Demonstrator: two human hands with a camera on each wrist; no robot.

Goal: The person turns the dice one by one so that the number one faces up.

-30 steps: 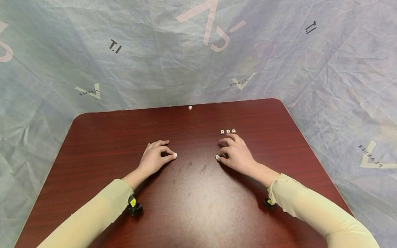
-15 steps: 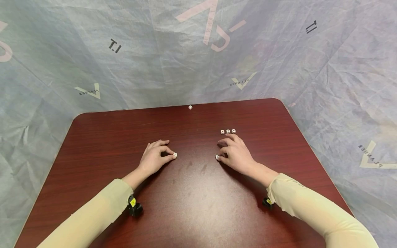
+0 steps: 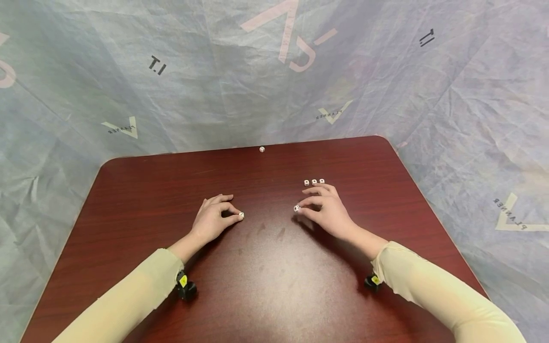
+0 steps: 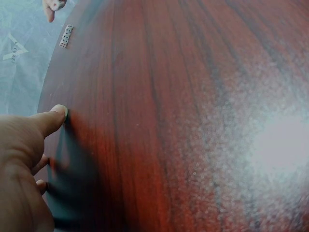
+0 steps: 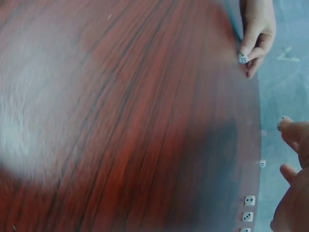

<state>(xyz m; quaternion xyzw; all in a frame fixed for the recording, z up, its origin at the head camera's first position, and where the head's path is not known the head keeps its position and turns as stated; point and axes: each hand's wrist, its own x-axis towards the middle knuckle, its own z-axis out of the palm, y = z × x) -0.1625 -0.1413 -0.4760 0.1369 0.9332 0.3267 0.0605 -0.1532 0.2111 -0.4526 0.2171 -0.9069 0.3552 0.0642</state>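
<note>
Between thumb and index finger, my left hand pinches a white die low at the table, left of centre. My right hand pinches another white die, which is raised off the surface with a shadow beneath. Just beyond the right fingertips stands a row of three white dice, also seen partly as dice in the right wrist view. In the left wrist view, the thumb mostly hides the left die.
A lone die lies at the far edge of the reddish-brown table. Printed grey cloth hangs behind the table and along both sides. Each wrist carries a black camera mount.
My right hand has lifted its die off the table and turned it, shifting slightly away from me and left. The left hand keeps its place, with its die turned slightly.
</note>
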